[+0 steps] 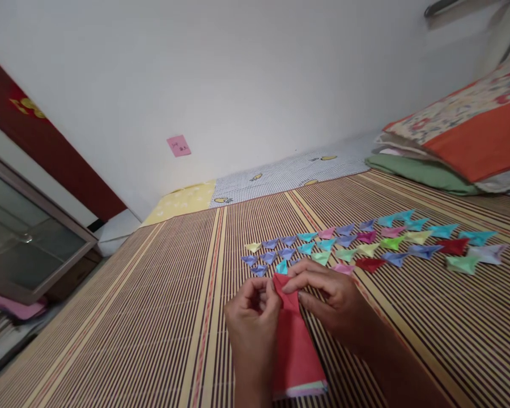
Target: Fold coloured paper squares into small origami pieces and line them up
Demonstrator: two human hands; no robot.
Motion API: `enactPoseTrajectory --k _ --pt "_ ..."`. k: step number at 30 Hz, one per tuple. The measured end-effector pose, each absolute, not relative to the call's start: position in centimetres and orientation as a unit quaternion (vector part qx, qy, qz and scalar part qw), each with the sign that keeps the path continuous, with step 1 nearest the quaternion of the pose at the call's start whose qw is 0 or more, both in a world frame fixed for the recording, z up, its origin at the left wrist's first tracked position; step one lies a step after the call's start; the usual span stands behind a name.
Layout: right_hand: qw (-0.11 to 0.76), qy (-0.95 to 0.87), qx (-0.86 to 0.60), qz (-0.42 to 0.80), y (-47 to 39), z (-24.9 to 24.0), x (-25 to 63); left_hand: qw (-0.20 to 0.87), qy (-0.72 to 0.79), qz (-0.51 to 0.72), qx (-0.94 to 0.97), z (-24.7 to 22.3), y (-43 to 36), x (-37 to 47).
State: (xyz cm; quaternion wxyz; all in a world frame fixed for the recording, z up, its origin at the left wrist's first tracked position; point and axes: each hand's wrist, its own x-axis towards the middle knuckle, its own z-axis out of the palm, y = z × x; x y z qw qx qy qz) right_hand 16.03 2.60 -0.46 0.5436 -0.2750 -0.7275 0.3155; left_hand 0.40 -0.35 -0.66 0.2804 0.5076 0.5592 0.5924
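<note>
A red sheet of paper [295, 345] lies lengthwise on the striped mat, with pale green and lilac paper edges showing beneath its near end. At its far end, a small red fold of paper [282, 281] is between my hands; whether it is separate from the sheet below I cannot tell. My left hand [255, 309] pinches its left side, fingers curled. From the right, my right hand [329, 292] presses thumb and fingers on the red paper. Just beyond my hands, small folded paper boats [392, 243] in many colours stand in several rows, some partly hidden by my right hand.
The striped mat [153, 317] covers the bed. Pillows [484, 124] and a green folded cloth [420, 173] are piled at the right. Behind is a white wall with a pink note [179, 145]. A glass-fronted cabinet [25, 226] stands at the left.
</note>
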Motion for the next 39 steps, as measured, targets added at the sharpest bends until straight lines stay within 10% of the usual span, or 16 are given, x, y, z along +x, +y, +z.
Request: enactPoseTrajectory --k 39 --pt "0.514 -0.672 -0.381 0.373 2.2 0.1 16.4 0.415 0.521 0.569 0.482 0.5 -0.7 0.3"
